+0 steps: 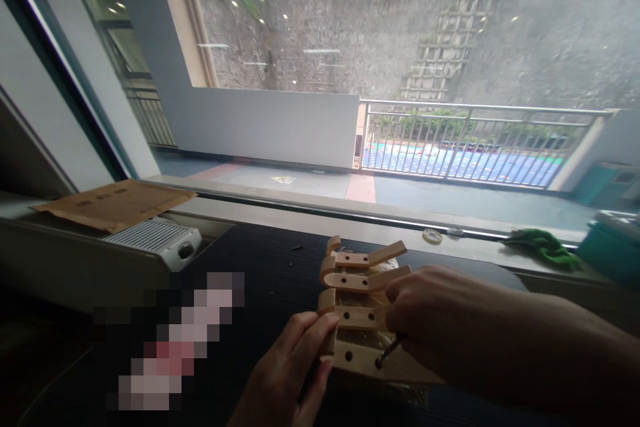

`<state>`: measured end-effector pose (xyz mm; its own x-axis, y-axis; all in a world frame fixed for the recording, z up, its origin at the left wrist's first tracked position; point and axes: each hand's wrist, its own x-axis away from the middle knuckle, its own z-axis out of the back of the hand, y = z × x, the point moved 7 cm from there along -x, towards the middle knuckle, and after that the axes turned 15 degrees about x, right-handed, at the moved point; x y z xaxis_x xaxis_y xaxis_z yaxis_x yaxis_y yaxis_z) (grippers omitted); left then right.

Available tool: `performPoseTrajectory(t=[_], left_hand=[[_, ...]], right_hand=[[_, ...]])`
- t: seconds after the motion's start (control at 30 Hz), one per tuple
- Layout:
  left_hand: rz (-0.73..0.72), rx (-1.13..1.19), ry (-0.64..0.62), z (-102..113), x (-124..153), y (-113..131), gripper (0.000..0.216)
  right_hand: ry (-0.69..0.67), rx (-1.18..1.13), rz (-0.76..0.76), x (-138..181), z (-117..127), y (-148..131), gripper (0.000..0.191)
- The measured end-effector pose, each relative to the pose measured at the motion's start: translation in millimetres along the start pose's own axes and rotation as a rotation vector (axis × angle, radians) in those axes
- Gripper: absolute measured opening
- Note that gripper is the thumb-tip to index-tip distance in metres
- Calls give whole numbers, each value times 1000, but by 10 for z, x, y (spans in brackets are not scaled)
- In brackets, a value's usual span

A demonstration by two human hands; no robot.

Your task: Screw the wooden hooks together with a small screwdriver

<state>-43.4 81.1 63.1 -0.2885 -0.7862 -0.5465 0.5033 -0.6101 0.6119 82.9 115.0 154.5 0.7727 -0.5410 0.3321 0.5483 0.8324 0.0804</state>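
Several light wooden pieces with curled ends and two dark holes each stand side by side on the dark table. My left hand (293,367) grips the curled left end of the nearest wooden piece (363,359). In my right hand (425,317) is a thin dark metal tool (391,350), perhaps a screwdriver or hex key, its tip at the right hole of that piece. My right fingers cover its upper end. Farther back are another wooden piece (353,315) and two more behind it. Clear plastic wrap (417,392) shows under the pieces.
The black table (250,327) meets a window sill. A tape roll (433,236) and a green cloth (543,247) lie on the sill. At left, a brown envelope (117,203) rests over a white slatted heater (150,240). A small dark bit (297,247) lies on the table; pixelation hides part of it.
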Motion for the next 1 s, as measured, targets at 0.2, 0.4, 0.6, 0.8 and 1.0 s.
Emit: performPoseTrajectory(t=[0.2,0.4,0.6,0.8,1.0], left_hand=[[64,77,22,-13,58,-32,55],[235,236,66,-19,143,-200,57],[527,630,34,-65,47,-216,31],[600,798,29,-38,-86,-184,32],[667,829,0,-25,-169,-166,31]], right_hand=[[-19,131,-47,-59,120,4,12],[-3,114,-127,-35,65,166,18],[28,129,-159,64,62,139,18],[25,141,-182,130,69,135,17],[-35,121,-185,106,19,173,17]])
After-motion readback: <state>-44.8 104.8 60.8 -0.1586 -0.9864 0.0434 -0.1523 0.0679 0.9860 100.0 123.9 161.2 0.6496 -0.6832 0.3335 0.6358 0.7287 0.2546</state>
